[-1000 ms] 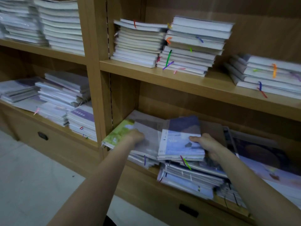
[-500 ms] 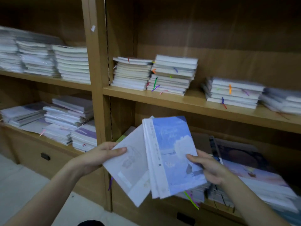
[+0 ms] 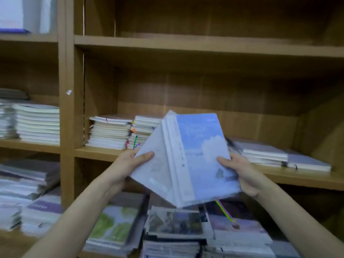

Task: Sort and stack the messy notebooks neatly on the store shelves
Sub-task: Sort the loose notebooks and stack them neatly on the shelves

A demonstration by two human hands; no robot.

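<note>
- Step in hand: transfer. I hold a small bundle of notebooks (image 3: 186,161) off the messy pile (image 3: 176,228) on the bottom shelf, raised in front of the middle shelf (image 3: 104,153). I judge sorting of this bundle as under way and stacking as not yet done.
- Left hand (image 3: 130,164): at 9 o'clock of the bundle, thumb on top of the pale grey notebook (image 3: 152,164), other fingers hidden beneath it, pinching its edge.
- Right hand (image 3: 240,172): at 3 o'clock of the bundle, thumb laid across the blue notebook (image 3: 204,151), fingers curled under, gripping it.
- Bundle condition: fanned, not squared. The grey notebook splays out towards 8 o'clock; the blue one sits on top, tilted, with white page edges showing between the two.
- Appearance: blue cover with a white cloud picture, glossy, apparently wrapped. A green and pink ribbon marker (image 3: 223,211) hangs from its lower edge at 6 o'clock.
- Next move, by my judgement: close the fan, align the edges, then set the bundle flat on the middle shelf.
- Candidate position: the bare stretch behind the bundle, between the neat stacks (image 3: 109,133) at 10 o'clock and the low stack (image 3: 264,153) at 3 o'clock.
- Caution: the glossy covers may slide apart if my grip slackens.
</note>
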